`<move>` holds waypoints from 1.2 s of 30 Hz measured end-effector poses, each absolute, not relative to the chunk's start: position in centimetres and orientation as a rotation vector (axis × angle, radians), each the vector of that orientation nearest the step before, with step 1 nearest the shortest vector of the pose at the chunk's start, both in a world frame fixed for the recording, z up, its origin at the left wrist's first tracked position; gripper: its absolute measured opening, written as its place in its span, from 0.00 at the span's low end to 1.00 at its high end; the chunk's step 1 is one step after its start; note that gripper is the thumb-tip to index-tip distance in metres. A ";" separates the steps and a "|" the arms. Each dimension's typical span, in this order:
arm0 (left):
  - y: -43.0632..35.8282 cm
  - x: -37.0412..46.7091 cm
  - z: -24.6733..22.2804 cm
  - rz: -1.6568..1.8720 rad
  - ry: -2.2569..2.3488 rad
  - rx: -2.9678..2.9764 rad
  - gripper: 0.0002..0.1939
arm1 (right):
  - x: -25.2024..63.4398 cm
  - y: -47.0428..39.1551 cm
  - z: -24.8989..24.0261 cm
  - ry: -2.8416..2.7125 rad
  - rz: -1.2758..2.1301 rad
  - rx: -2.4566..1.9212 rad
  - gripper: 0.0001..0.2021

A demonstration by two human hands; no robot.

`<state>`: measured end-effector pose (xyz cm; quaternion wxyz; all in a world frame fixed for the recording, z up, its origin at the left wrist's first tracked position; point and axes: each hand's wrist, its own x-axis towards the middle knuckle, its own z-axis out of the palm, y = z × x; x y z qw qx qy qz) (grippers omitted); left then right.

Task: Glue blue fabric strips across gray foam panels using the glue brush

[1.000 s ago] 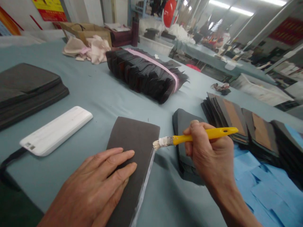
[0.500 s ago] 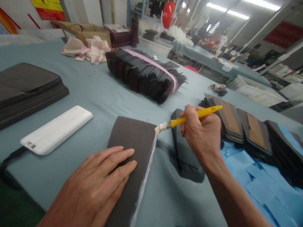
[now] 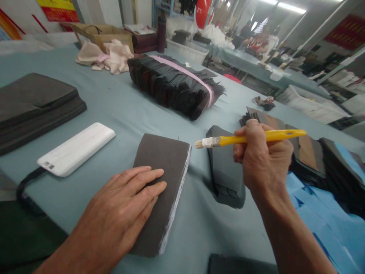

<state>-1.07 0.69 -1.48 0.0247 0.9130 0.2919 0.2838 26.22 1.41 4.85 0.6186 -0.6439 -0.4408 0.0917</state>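
My left hand [image 3: 125,205] lies flat, fingers stretched out, on a stack of dark grey sheets [image 3: 165,152]. White paste coats the stack's right edge. In my right hand [image 3: 262,160] is a yellow-handled paintbrush [image 3: 230,140], gripped between thumb and fingers. Its bristles, smeared with white, point left and hang just right of the stack's far corner, apart from it. Beneath the brush and my right hand, a dark block-shaped bundle [image 3: 225,175] rests on the table.
A white device [image 3: 76,150] with a black strap lies left. Behind are a dark bundle tied with pink band [image 3: 176,83] and pale cloth scraps [image 3: 112,57]. Dark stacks [image 3: 34,95] sit far left. Blue sheets [image 3: 327,220] spread at right. A person [image 3: 258,43] is in the background.
My right hand has moved right with the paintbrush, lifting the bristles off the stack's far corner. My left hand stays flat on the stack. The view has shifted slightly.
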 end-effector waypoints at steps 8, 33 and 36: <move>0.7 -1.0 -0.9 0.789 0.888 2.782 0.17 | 25.0 -1.3 3.3 -1.025 0.332 -1.517 0.22; 0.4 -0.6 -0.9 0.761 0.922 2.696 0.17 | 22.9 -3.8 3.0 -0.999 0.486 -1.522 0.21; 0.5 -0.6 -0.9 0.755 0.913 2.696 0.17 | 22.6 -4.8 3.2 -1.012 0.521 -1.533 0.20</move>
